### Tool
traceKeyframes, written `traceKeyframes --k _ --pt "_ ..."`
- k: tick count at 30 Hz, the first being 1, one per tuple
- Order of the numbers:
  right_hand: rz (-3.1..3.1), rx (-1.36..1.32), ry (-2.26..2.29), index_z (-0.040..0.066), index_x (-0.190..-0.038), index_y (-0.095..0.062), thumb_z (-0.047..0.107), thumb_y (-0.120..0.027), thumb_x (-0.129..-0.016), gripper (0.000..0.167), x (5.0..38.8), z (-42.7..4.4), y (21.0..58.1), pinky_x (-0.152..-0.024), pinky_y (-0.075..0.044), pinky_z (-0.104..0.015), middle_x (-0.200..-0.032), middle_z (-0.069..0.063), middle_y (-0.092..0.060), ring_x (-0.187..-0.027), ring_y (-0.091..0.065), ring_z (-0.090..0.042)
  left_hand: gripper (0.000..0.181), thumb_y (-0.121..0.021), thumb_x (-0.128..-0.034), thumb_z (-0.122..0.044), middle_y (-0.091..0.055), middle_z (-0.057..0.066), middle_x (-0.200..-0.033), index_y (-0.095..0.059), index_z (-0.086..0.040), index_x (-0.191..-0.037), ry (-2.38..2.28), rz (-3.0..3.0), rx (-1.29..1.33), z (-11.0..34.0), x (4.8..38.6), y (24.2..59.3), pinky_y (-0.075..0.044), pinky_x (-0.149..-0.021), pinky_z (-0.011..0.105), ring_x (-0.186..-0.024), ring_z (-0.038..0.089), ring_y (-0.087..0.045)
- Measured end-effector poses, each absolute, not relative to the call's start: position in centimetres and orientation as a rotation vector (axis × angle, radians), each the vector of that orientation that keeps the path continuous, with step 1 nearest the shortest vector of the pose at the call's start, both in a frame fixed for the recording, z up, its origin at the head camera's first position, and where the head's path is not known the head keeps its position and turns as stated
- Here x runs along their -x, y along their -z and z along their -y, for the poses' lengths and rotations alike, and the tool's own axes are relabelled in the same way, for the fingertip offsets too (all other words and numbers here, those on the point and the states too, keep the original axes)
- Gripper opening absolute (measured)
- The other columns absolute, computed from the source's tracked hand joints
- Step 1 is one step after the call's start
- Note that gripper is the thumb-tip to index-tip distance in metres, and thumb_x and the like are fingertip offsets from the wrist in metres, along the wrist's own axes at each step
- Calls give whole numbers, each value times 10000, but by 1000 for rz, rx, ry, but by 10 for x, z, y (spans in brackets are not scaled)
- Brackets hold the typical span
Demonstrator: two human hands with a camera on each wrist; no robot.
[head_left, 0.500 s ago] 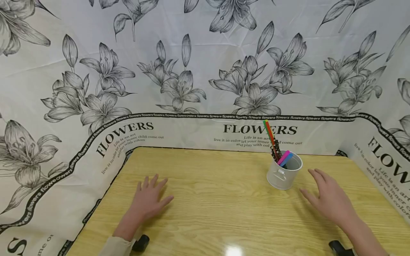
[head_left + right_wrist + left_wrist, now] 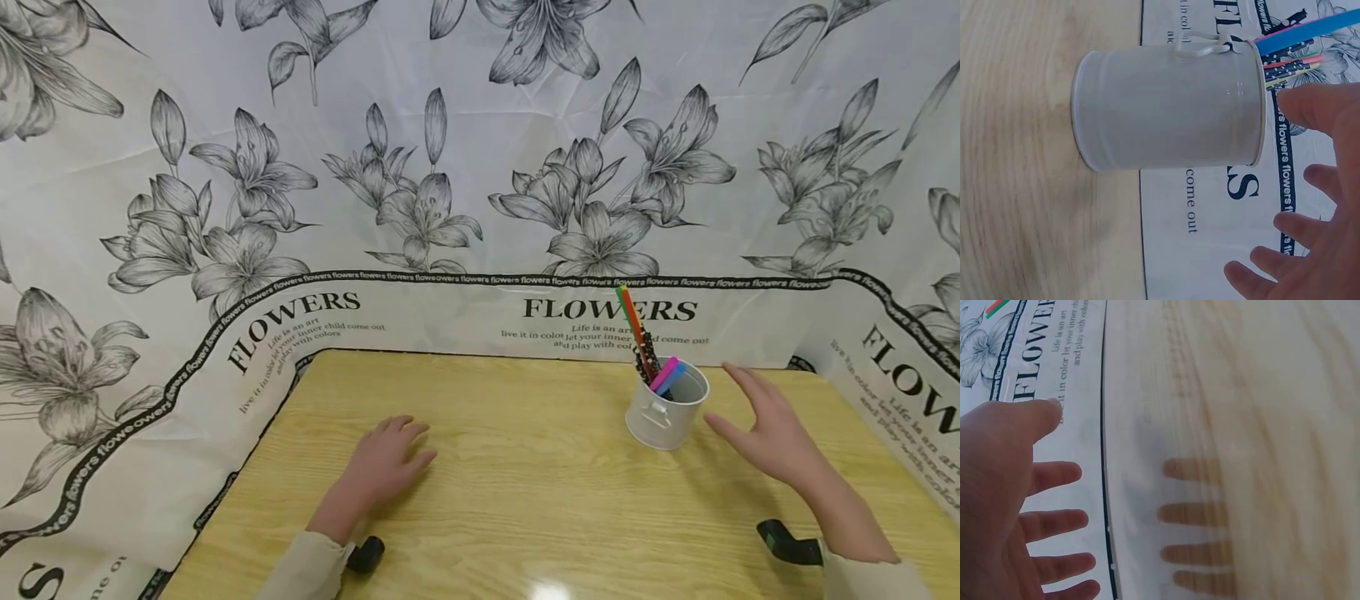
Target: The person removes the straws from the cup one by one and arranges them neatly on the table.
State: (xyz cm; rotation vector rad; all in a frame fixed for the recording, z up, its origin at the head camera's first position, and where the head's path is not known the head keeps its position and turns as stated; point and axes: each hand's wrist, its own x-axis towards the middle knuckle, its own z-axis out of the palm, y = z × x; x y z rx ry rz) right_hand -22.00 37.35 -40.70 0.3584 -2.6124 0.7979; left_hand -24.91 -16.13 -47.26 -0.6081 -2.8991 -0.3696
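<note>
While both hands are empty, the white bucket (image 2: pixel 651 427) stands upright on the right side of the table (image 2: pixel 510 467).
Markers (image 2: pixel 664 375) and slim sticks (image 2: pixel 633 312) in it lean over, I'd guess because there are too few to prop each other straight. Right hand (image 2: pixel 774 435) is just beside it, not touching, thumb spread from the fingers; palm's probably turned in because the bucket's on that side. Left hand (image 2: pixel 381 462) hovers well apart, gripping nothing: its fingers look bent from the head view, but the left wrist view shows them straight, mirrored in the glossy tabletop. Right wrist view gets the side wall up close; only the head view peeks inside. Flowery cloth (image 2: pixel 442 317) hangs behind.
</note>
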Motion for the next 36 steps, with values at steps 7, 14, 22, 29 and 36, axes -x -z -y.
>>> traceKeyframes --k 7,14,22,29,36 --pt "2671 -273 -1104 75 -1555 -182 253 -547 -1011 678 230 -363 401 -890 -326 -735 -1517 -335 -190 -1281 -246 -612 328 -607 -953 -367 -644 41 -1152 -668 -144 -1185 398 2783 797 134 265 467 -487 -895 448 -1075 258 -599" --pt "2622 -201 -1300 80 -1558 -165 318 -480 -1034 656 242 -350 407 -928 -299 -735 -1539 -304 -171 -1285 -236 -623 266 -593 -969 -347 -659 -16 -1095 -698 -160 -1127 510 2777 881 101 267 459 -522 -830 376 -982 171 -629" --pt "2586 -123 -1373 55 -1553 -160 367 -446 -1037 668 257 -338 406 -1007 -213 -717 -1540 -309 -158 -1354 -149 -568 264 -561 -991 -351 -664 -42 -1126 -707 -190 -1142 682 2818 922 64 269 442 -521 -808 339 -956 141 -634" --pt "2565 9 -1333 -16 -1509 -261 253 -453 -1030 582 267 -330 418 -1018 -266 -678 -1496 -343 -240 -1337 -236 -545 268 -562 -991 -355 -659 -81 -1113 -712 -190 -1140 771 2805 971 35 270 435 -521 -779 307 -955 145 -634" --pt "2539 90 -1284 13 -1505 -294 297 -478 -1019 593 262 -317 426 -968 -342 -657 -1465 -319 -322 -1267 -352 -524 214 -578 -987 -323 -663 -98 -1084 -718 -201 -1095 818 2650 1042 2 263 423 -511 -734 239 -964 139 -634"
